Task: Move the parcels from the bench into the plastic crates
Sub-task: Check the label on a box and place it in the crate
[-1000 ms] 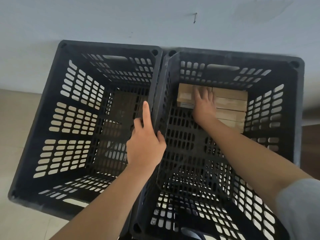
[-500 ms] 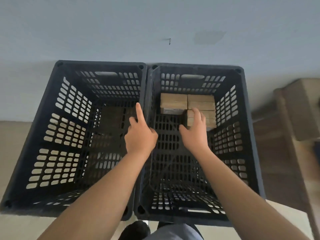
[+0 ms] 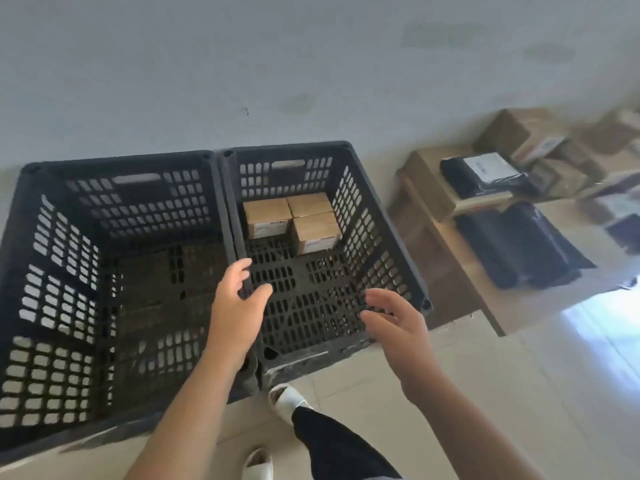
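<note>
Fingers [image 3: 242, 268] of the left hand [image 3: 235, 306] curled on the crate [image 3: 239, 244] rim, right hand [image 3: 398, 323] open and empty (bench [image 3: 460, 282] parcels [image 3: 481, 173] looked soft, light, best pinched mid-bag).

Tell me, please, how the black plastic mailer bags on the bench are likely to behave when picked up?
The black mailer bags look soft and creased, so they would probably sag and flop rather than keep their shape. Their glossy film may be somewhat slippery, so pinching a fold seems safer. They lie flat on the bench, so rolling is unlikely. Weight cannot be judged.
</note>
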Motion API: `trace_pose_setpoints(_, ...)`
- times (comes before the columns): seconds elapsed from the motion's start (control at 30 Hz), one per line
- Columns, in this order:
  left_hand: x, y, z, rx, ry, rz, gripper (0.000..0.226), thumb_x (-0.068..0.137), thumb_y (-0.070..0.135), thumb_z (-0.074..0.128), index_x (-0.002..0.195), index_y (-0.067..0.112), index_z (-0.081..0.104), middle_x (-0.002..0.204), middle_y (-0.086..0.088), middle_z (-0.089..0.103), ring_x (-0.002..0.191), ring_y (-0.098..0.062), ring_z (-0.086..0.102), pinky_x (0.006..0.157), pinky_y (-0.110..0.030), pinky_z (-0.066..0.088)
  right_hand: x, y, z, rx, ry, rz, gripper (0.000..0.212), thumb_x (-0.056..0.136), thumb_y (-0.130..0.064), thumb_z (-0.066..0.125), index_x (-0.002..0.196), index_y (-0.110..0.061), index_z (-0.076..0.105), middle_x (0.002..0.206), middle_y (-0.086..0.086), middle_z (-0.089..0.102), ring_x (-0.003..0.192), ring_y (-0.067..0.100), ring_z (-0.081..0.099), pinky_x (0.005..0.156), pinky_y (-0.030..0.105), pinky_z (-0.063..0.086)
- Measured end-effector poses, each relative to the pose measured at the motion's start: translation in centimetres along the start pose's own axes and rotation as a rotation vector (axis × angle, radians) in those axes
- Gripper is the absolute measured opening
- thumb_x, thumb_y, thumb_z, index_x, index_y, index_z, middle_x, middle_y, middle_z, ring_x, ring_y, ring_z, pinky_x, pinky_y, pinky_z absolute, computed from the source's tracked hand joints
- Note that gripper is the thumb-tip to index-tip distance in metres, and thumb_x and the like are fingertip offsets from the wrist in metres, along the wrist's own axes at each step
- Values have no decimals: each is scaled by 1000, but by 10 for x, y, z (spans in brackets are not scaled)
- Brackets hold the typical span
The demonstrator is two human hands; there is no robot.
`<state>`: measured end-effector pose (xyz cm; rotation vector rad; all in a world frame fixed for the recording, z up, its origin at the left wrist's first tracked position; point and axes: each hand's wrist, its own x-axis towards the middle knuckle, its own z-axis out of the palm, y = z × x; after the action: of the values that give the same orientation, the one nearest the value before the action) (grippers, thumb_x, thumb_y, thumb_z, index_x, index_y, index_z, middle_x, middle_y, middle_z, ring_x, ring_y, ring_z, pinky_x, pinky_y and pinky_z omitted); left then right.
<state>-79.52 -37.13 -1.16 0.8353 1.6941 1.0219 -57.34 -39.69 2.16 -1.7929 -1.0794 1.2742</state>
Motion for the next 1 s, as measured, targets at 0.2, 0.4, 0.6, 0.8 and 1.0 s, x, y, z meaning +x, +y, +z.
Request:
trace_pose_setpoints(0.2,-78,11,47,-82,-231,49,26,100,13,61,110,34,71,117,18,68,114,2,59,99,-27,44,-34,-1,-59,117,176,-47,26,92,-6,71,106,-27,76,105,-10,75,105,21,70,96,41,56)
trace_pose_setpoints(0.4,-117,31,114,-29,-415,44,25,98,5,63,102,28,74,95,12,75,97,-5,70,89,-27,54,-44,4,-121,255,239,-91,25,91,-2,70,102,-22,78,92,-9,76,97,18,73,93,45,58)
trace_pose_setpoints(0.6,-151,66,227,37,-502,84,23,97,3,63,103,21,76,97,3,77,100,-15,71,96,-35,57,-29,20,-228,370,314,-123,22,94,-5,68,106,-22,76,102,-2,75,101,22,72,90,39,61)
trace_pose_setpoints(0.8,-183,74,359,118,-605,120,26,96,3,65,98,25,78,95,4,78,100,-19,72,93,-35,58,-4,66,-358,526,432,-51,18,96,-4,66,105,-17,75,105,8,74,103,28,71,93,40,59)
trace_pose_setpoints(1.0,-204,73,454,153,-684,65,24,96,3,64,101,22,78,94,2,78,98,-20,73,78,-26,58,14,106,-448,630,511,39,18,96,-3,64,105,-15,75,105,9,74,102,29,71,96,45,58)
